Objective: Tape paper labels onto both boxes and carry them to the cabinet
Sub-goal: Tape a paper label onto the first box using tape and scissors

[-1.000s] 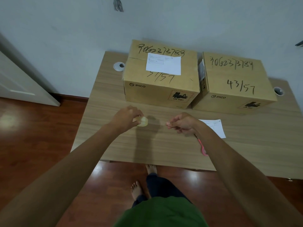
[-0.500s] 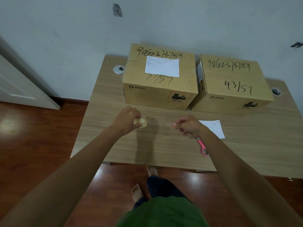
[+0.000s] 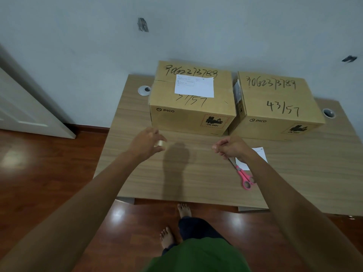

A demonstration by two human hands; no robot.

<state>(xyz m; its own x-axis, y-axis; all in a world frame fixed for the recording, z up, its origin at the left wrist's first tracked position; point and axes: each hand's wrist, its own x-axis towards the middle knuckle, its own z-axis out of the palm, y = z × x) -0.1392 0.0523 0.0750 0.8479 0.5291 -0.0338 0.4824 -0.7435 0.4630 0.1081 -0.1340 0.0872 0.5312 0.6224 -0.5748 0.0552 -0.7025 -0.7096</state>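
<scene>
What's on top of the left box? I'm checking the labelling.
A white paper label lies on the left box, over handwritten numbers it partly covers. No tape on it can be made out.

Hands spread further apart; pink scissors now uncovered

The left hand (image 3: 146, 143), with the small yellowish tape roll (image 3: 161, 143) pinched in its fingers, and the closed right hand (image 3: 230, 147) have been pulled steadily apart over the last second, so the gap over the light wooden table (image 3: 176, 183) is widened. The right forearm has been swung rightward: the pink-handled scissors (image 3: 244, 176), mostly covered a second ago, are now exposed almost entirely. Whether a tape strip is stretched between the hands cannot be resolved.
</scene>
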